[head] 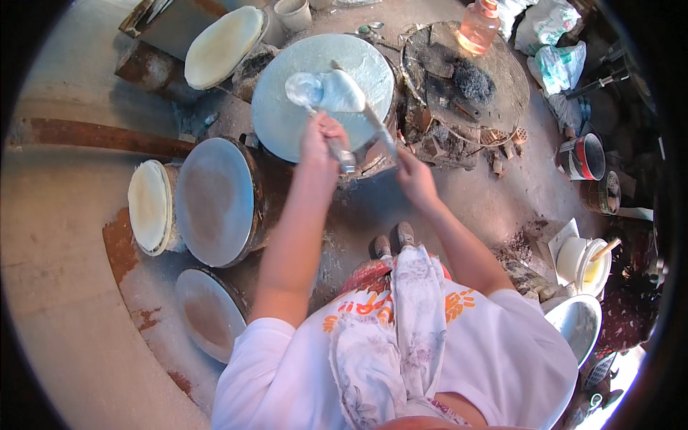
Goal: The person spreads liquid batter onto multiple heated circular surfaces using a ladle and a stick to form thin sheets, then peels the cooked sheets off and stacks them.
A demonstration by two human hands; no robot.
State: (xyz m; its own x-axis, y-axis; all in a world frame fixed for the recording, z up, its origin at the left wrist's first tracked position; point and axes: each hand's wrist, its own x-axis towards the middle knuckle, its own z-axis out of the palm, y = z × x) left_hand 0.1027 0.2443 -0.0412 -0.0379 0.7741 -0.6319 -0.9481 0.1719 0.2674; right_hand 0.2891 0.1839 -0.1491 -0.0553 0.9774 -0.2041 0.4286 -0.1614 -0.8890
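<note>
My left hand (324, 137) grips the metal handle of a ladle; its round bowl (303, 90) is over the large round griddle (271, 126). A pale wet layer coats the griddle's top. My right hand (416, 177) holds a long flat stick-like spreader (380, 126), which slants up and left across the griddle. Beside the ladle bowl, a smooth white mass of batter (344, 92) lies against the spreader. Blur hides whether the ladle bowl touches the griddle, and what it holds.
Stacks of round flatbreads (226, 48) (148, 207) stand at left, near two more round griddles (215, 201) (209, 314). Right of the working griddle is a sooty round stove top (505, 102) with a pink plastic jug (478, 27). A white bucket (570, 263) stands at right.
</note>
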